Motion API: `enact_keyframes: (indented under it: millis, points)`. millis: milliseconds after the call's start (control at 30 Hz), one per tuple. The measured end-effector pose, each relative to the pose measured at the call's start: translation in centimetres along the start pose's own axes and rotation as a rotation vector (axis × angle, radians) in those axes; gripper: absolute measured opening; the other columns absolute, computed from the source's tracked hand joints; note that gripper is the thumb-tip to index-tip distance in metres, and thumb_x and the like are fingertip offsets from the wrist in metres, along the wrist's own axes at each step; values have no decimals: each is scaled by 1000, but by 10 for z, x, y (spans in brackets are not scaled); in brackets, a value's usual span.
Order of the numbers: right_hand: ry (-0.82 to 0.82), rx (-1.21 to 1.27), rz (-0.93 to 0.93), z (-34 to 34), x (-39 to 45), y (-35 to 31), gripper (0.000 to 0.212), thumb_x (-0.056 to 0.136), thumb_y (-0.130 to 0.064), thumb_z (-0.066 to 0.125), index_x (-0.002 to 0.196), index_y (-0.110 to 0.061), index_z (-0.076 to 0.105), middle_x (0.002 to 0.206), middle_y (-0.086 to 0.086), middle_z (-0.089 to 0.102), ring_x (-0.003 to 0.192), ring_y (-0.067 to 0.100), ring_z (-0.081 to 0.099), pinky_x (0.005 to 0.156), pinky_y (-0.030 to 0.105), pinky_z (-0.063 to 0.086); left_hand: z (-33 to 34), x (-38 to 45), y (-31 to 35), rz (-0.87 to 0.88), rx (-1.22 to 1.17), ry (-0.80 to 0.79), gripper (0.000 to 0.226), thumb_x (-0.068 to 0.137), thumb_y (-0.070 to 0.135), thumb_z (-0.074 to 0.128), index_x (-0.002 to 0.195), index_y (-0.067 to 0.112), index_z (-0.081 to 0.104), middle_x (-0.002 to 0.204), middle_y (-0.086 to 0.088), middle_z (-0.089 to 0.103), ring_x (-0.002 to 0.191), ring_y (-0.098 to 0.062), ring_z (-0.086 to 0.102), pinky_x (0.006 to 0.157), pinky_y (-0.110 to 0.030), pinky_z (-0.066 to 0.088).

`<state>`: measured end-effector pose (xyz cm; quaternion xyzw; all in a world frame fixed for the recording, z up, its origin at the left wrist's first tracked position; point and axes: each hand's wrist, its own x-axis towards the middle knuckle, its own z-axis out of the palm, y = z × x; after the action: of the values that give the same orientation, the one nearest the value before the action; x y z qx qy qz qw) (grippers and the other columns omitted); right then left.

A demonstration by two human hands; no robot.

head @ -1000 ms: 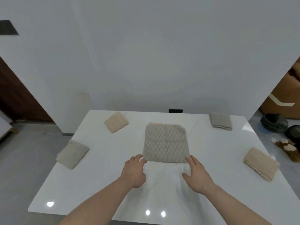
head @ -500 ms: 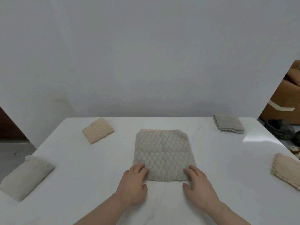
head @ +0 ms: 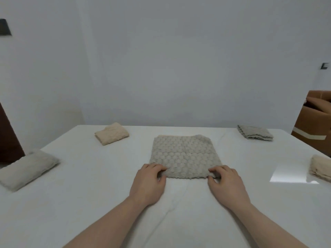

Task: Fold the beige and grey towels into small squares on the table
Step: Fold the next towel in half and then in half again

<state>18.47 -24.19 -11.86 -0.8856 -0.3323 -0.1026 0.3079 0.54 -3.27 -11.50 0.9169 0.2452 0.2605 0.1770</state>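
Surface: white table [head: 89, 203], glare patch at 3 o'clock.
Centre: grey towel [head: 185, 155] flat at 12 o'clock, beige edge peeking behind.
Left hand [head: 149, 183]: fingers pinching the near-left corner.
Right hand [head: 226, 185]: fingers gripping the near-right corner.
Around: folded beige towel [head: 112, 133] at 11, folded grey towel [head: 255, 132] at 1, pale folded towel [head: 26, 169] at 9.
Room: plain white wall [head: 179, 68], cardboard box [head: 313, 122] far right.

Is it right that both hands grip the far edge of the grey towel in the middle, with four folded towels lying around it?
Not quite. The head view shows the left hand and right hand gripping the near edge of the grey towel, at its two near corners. The four folded towels around it are right.
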Motion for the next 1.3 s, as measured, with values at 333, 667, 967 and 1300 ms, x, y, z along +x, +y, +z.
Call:
enact_keyframes:
  millis: [333, 667, 967, 1300]
  points:
    - [72, 49, -28, 1, -4, 8, 13, 93, -38, 64, 96, -35, 77, 96, -16, 67, 98, 17, 59, 87, 34, 50, 4, -7, -3, -139, -115, 54, 38, 91, 20, 49, 120, 35, 69, 118, 4, 66, 118, -13, 54, 103, -30, 45]
    - [182, 8, -82, 4, -3, 6, 16, 99, -29, 60, 91, -28, 73, 90, -11, 67, 94, 17, 52, 76, 31, 42, 7, -3, -6, -95, -160, 153, 30, 98, 18, 52, 111, 35, 73, 106, 9, 69, 112, -9, 51, 93, -27, 45]
    - [206, 95, -71, 4, -2, 7, 15, 101, -25, 55, 98, -31, 69, 90, -12, 68, 86, 11, 54, 74, 27, 40, 1, -8, 1, 0, -142, 207, 37, 96, -1, 47, 113, 26, 67, 105, 16, 62, 110, -9, 46, 86, -21, 40]
    - [184, 127, -21, -1, -6, -1, 31, 84, -13, 64, 110, -29, 71, 100, -9, 65, 95, -1, 48, 89, 20, 39, 0, -7, 1, 5, -96, 222, 42, 84, -4, 49, 110, 25, 66, 108, 16, 62, 113, -8, 43, 90, -16, 38]
